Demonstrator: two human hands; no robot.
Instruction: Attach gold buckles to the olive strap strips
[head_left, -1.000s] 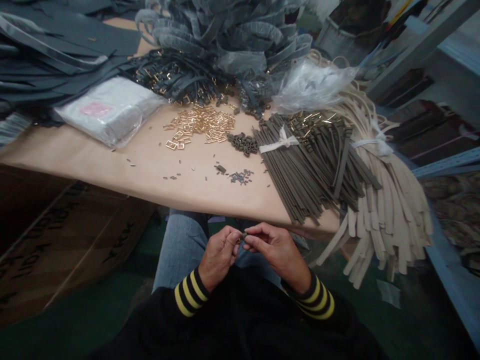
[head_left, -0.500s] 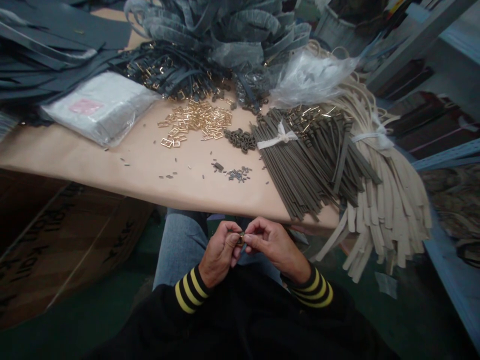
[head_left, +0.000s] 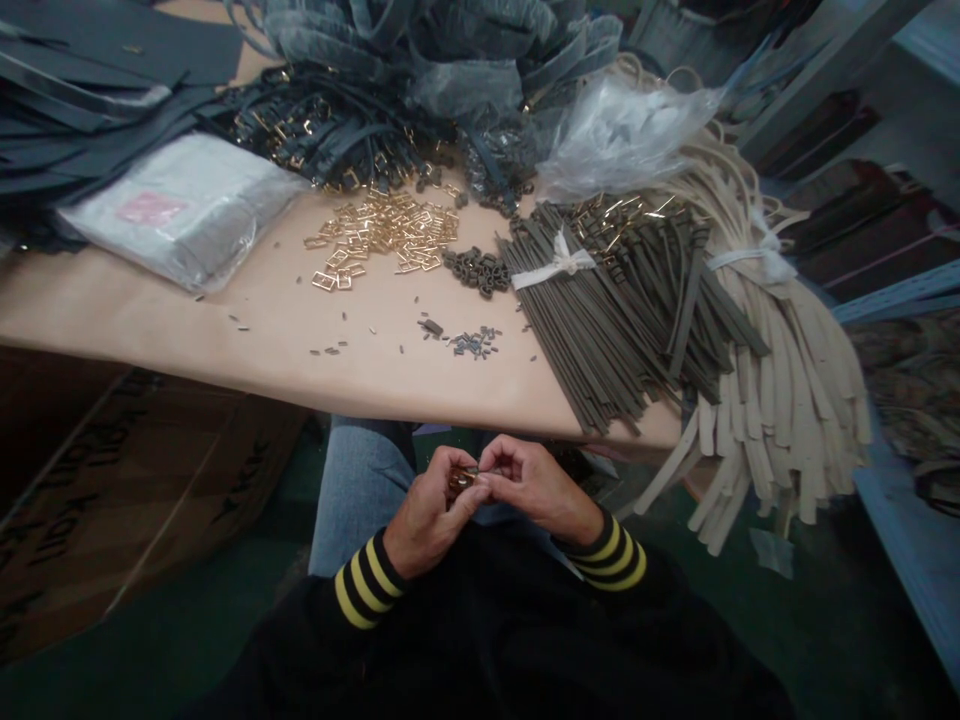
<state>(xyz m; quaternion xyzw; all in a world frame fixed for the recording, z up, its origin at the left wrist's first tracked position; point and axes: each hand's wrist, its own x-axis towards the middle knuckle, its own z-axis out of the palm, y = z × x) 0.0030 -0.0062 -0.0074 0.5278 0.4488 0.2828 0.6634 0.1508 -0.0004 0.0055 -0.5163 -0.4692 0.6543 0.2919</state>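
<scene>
Over my lap, just in front of the table edge, both hands meet. My left hand [head_left: 439,500] is closed around a small gold buckle [head_left: 460,480], partly hidden by the fingers. My right hand [head_left: 529,482] pinches right beside it, thumb against finger, on something thin and dark that I cannot make out. Beyond the hands on the table lie a scatter of small dark pins [head_left: 474,343], a heap of gold buckles [head_left: 394,230] and a small pile of dark olive loops [head_left: 478,270].
A tied bundle of olive straps [head_left: 577,320] and long beige straps [head_left: 787,400] hang over the right of the table [head_left: 262,375]. A plastic-wrapped packet [head_left: 184,215] lies left, dark straps [head_left: 337,130] behind. A cardboard box [head_left: 187,480] stands below left.
Both hands have shifted slightly left. The buckle has turned and sits deeper in my left hand, with the right fingertips still against it.
</scene>
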